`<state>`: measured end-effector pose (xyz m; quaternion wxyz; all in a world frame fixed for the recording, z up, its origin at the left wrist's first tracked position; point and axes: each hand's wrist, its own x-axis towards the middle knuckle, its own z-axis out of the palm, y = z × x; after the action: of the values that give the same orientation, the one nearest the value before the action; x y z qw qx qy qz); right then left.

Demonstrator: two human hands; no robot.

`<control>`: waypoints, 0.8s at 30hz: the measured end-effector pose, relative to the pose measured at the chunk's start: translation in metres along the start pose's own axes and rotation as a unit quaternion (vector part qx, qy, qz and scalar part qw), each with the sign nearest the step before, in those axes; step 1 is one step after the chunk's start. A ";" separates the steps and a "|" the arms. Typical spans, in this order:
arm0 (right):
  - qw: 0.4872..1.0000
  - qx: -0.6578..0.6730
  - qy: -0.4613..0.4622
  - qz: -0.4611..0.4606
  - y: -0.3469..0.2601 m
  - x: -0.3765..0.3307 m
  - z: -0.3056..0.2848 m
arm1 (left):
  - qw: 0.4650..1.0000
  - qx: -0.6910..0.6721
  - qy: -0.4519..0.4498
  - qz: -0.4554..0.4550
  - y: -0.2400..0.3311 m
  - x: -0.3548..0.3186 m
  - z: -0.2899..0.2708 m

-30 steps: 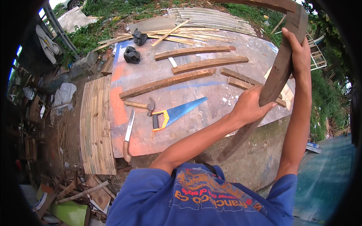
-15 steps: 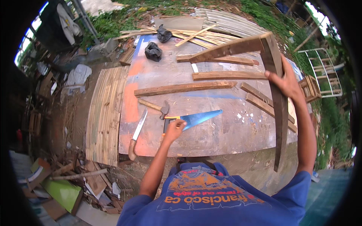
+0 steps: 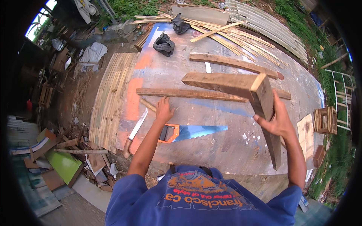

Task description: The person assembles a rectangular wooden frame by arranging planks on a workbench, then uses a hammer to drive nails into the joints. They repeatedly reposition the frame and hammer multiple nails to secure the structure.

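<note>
1. The L-shaped wooden frame [image 3: 222,83] is above the tabletop's right half, one leg pointing left, the other running down toward the near edge.
2. The right hand [image 3: 277,119] grasps that second leg just below the corner, thumb on its left side, fingers wrapped behind; the forearm comes up along the right, bent at the elbow.
3. The left hand [image 3: 163,111] is over the head end of the hammer [image 3: 147,104], palm down, forearm angled up and inward. I cannot tell whether its fingers have closed on the tool.
4. Just below that hand lies the handsaw [image 3: 201,133], blade pointing right; the knife [image 3: 137,128] lies left of the forearm.
5. Loose wooden beams [image 3: 233,65] lie beyond and beneath the frame.
6. At the tabletop's [image 3: 211,160] far left, two crumpled black plastic bags [image 3: 164,45] sit near each other; their contents are hidden.
7. A slatted wooden crate [image 3: 325,120] stands past the right edge, its contents unclear, near a white metal rack [image 3: 337,98].
</note>
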<state>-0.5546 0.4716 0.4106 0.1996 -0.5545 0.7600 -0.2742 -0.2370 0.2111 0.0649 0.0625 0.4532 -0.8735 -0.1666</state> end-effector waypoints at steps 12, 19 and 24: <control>0.995 0.000 0.102 0.004 0.104 -0.045 0.012 | 0.978 0.128 -0.123 0.106 0.060 0.106 0.055; 0.978 -0.063 0.199 0.012 0.156 -0.119 0.004 | 0.978 0.101 -0.057 0.173 0.034 0.096 0.021; 0.968 -0.008 0.246 -0.044 0.117 -0.115 -0.002 | 0.986 0.071 -0.025 0.146 0.006 0.064 -0.075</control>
<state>-0.6064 0.6093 0.3373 -0.0108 -0.5045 0.7626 -0.4046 -0.2592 0.1448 0.1346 0.0318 0.3199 -0.9412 -0.1042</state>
